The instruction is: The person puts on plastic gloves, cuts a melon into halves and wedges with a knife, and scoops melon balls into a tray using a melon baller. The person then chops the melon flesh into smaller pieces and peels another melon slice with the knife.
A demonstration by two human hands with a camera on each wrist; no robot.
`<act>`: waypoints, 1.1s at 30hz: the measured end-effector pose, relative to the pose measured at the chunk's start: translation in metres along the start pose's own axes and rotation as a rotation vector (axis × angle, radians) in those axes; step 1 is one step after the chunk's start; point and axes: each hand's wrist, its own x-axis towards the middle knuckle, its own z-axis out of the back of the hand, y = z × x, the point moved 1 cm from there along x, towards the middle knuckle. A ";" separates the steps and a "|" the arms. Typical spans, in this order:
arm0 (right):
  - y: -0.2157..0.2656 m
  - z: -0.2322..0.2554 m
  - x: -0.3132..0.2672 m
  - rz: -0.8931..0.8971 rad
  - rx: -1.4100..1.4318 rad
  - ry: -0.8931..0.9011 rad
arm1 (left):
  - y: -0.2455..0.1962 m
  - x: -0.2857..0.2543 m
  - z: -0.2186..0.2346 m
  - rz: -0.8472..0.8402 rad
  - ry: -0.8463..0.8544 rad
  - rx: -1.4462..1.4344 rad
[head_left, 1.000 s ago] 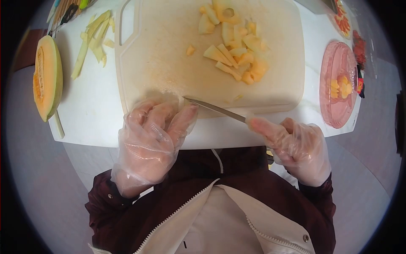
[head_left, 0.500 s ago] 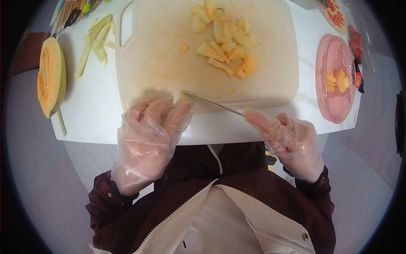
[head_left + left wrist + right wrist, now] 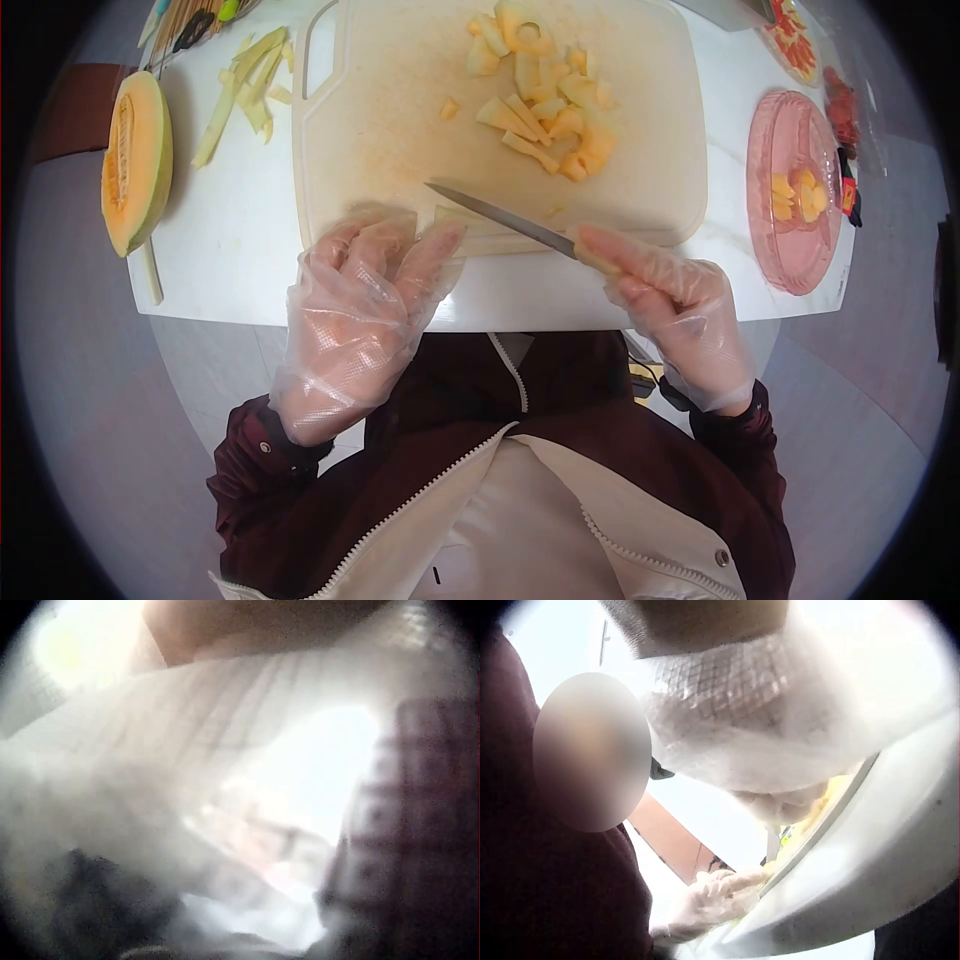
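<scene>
Both hands wear clear plastic gloves. The left hand (image 3: 360, 300) is at the near edge of the cutting board (image 3: 370, 130), its thumb and fingers at a small pale melon piece (image 3: 457, 215), partly hidden by them. In the right hand (image 3: 685, 310) is a knife (image 3: 500, 215), gripped by the handle with the index finger stretched along it. The blade points left over the board, its tip just beyond the left fingertips. Cut melon pieces (image 3: 525, 120) lie in a loose heap farther back. The left wrist view is blurred; the right wrist view shows both gloved hands near the board's edge.
A melon half (image 3: 140, 165) sits at the left table edge, beside peel strips (image 3: 240, 90). Skewers (image 3: 180, 20) and black-handled scissors (image 3: 195, 30) lie behind. On the right stand a pink tray (image 3: 795, 235) with melon pieces and a plate of red food (image 3: 790, 45).
The knife's tip has moved away from the left fingertips, farther over the board, and the blade has turned its flat side up. The left hand has stayed by the melon piece.
</scene>
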 end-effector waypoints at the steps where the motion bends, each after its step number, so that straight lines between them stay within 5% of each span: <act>1: 0.000 0.001 -0.001 -0.030 0.026 -0.017 | 0.001 0.000 0.000 -0.004 0.000 -0.008; 7: -0.005 -0.001 -0.005 0.208 -0.261 -0.042 | 0.003 -0.004 0.002 -0.042 -0.058 -0.052; 17: -0.002 0.000 -0.010 0.132 -0.620 -0.003 | 0.005 0.000 0.000 -0.092 -0.100 -0.128; 19: -0.014 -0.002 -0.009 0.372 -0.628 -0.121 | 0.005 0.000 -0.001 -0.084 -0.095 -0.125; 25: -0.013 -0.003 -0.013 0.489 -0.906 -0.178 | 0.007 0.001 -0.002 -0.070 -0.084 -0.135; 33: 0.009 -0.005 -0.013 0.379 -0.971 -0.127 | 0.011 0.001 -0.002 -0.069 -0.055 -0.146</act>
